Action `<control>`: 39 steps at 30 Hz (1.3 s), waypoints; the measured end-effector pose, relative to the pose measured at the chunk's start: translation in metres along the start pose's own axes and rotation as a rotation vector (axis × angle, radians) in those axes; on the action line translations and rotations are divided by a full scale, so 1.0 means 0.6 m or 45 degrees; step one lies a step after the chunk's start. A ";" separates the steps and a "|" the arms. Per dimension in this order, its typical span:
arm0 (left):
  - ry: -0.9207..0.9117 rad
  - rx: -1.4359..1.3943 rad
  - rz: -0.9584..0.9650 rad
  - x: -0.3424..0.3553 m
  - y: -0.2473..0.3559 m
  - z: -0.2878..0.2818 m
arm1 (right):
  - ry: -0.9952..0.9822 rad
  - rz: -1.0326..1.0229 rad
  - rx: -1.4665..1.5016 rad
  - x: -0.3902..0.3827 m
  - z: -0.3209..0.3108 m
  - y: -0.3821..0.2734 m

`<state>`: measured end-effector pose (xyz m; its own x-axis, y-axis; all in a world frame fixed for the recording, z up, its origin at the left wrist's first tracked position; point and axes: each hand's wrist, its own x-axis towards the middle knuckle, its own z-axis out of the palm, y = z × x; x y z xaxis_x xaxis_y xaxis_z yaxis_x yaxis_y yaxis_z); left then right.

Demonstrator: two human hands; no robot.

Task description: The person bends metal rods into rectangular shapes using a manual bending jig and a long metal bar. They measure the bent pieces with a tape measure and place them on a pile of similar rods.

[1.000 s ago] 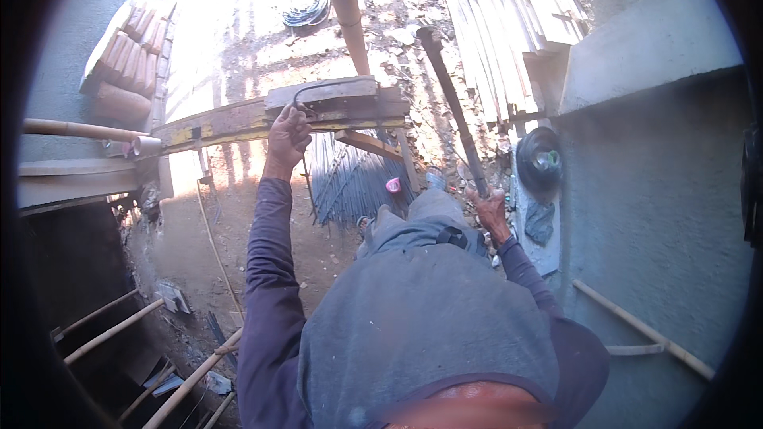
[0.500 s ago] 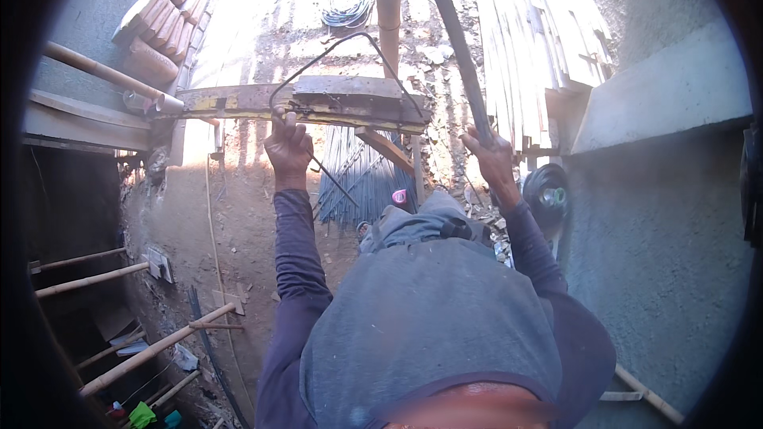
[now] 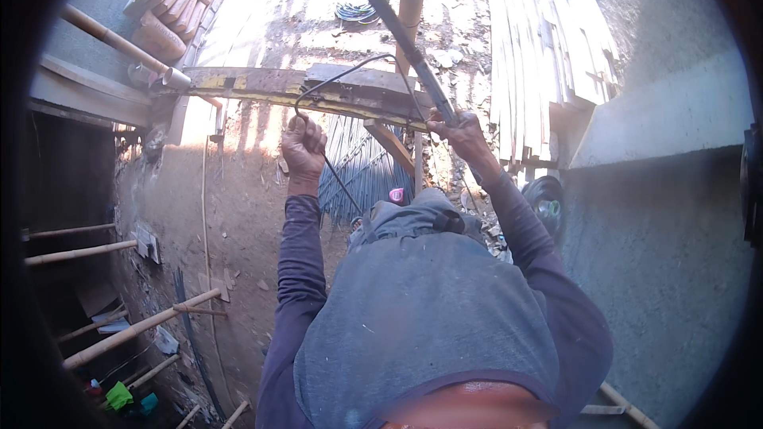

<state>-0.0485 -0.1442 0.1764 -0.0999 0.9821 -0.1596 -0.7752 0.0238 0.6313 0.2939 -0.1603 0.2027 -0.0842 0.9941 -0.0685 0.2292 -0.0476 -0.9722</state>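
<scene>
My left hand (image 3: 304, 147) is closed around a thin steel rod (image 3: 343, 74) bent into angled sides, its straight tail slanting down toward my waist. The bent part lies over a wooden bench beam (image 3: 254, 84) with yellow edges. My right hand (image 3: 465, 143) grips the near end of a long dark bar (image 3: 389, 20), which leans away to the far left across the beam's right end. One end of the rod comes down close to that hand; whether it touches the bar I cannot tell.
Under the beam lies a bundle of steel rods (image 3: 350, 160), near a pink tape measure (image 3: 396, 195). Long planks (image 3: 528, 48) stretch along the right, roof tiles (image 3: 179, 0) are stacked far left. Bamboo poles (image 3: 143, 328) cross a dark opening at left; a concrete wall (image 3: 660, 270) stands right.
My right hand has moved left toward the beam's end, and the bar has swung left with it. My left hand still holds the bent rod, slightly farther right in view.
</scene>
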 end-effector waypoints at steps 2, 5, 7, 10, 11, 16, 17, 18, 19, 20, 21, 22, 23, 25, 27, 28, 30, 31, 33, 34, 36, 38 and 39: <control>-0.070 -0.100 -0.035 -0.005 -0.014 0.008 | -0.001 -0.011 0.013 0.006 0.010 0.021; -0.094 -0.090 -0.109 -0.007 -0.021 0.029 | 0.003 0.068 -0.106 0.014 0.011 0.043; -0.113 -0.061 -0.142 -0.011 -0.018 0.042 | 0.060 0.005 -0.246 0.020 0.010 0.052; -0.085 -0.038 -0.115 -0.011 -0.012 0.060 | 0.089 -0.034 -0.299 0.028 0.009 0.062; -0.067 -0.069 -0.108 -0.010 -0.013 0.065 | 0.084 0.016 -0.299 0.027 0.011 0.066; 0.213 0.245 -0.118 0.018 -0.001 0.047 | 0.071 0.171 -0.278 -0.006 0.032 0.087; 0.374 0.280 -0.120 0.031 0.009 0.035 | 0.066 0.192 -0.266 -0.020 0.037 0.091; 0.494 0.325 -0.222 0.043 0.016 0.021 | 0.062 0.189 -0.241 -0.030 0.040 0.094; 0.556 0.383 -0.272 0.053 0.024 0.005 | 0.058 0.205 -0.228 -0.041 0.043 0.097; 0.593 0.440 -0.335 0.060 0.030 -0.010 | 0.093 0.184 -0.101 -0.057 0.043 0.100; 0.621 0.506 -0.378 0.067 0.038 -0.022 | 0.086 0.270 -0.118 -0.065 0.042 0.102; 0.675 0.566 -0.445 0.073 0.042 -0.031 | 0.078 0.330 -0.115 -0.074 0.037 0.104; 0.610 0.724 -0.409 0.075 0.045 -0.037 | 0.077 0.434 -0.100 -0.083 0.033 0.106; 0.495 1.005 -0.380 0.072 0.057 -0.038 | 0.135 0.403 -0.134 -0.096 0.022 0.111; 0.090 1.504 -0.416 0.060 0.075 -0.027 | 0.150 0.439 -0.146 -0.112 0.007 0.119; -0.058 1.813 -0.415 0.049 0.084 -0.020 | 0.151 0.455 -0.088 -0.121 0.000 0.124; -0.223 2.167 -0.608 0.028 0.095 -0.001 | 0.172 0.512 -0.110 -0.134 -0.007 0.137; -0.244 2.196 -0.514 0.017 0.100 0.007 | 0.186 0.540 -0.123 -0.140 -0.010 0.143; -0.307 2.198 -0.296 -0.008 0.106 0.017 | 0.230 0.517 -0.133 -0.151 -0.016 0.155; -0.212 2.114 -0.109 -0.017 0.112 0.019 | 0.259 0.490 -0.120 -0.158 -0.017 0.161; 0.020 1.639 -0.117 -0.032 0.116 0.017 | 0.253 0.523 -0.118 -0.168 -0.026 0.170; 0.081 1.544 0.025 -0.037 0.107 0.008 | 0.207 0.611 -0.124 -0.178 -0.045 0.178; 0.059 1.408 -0.024 -0.033 0.095 0.002 | 0.245 0.594 -0.158 -0.183 -0.051 0.181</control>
<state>-0.0899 -0.1623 0.2166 -0.1350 0.9725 -0.1899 0.2059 0.2150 0.9547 0.3576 -0.2718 0.1114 0.2319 0.8703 -0.4344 0.3143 -0.4897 -0.8133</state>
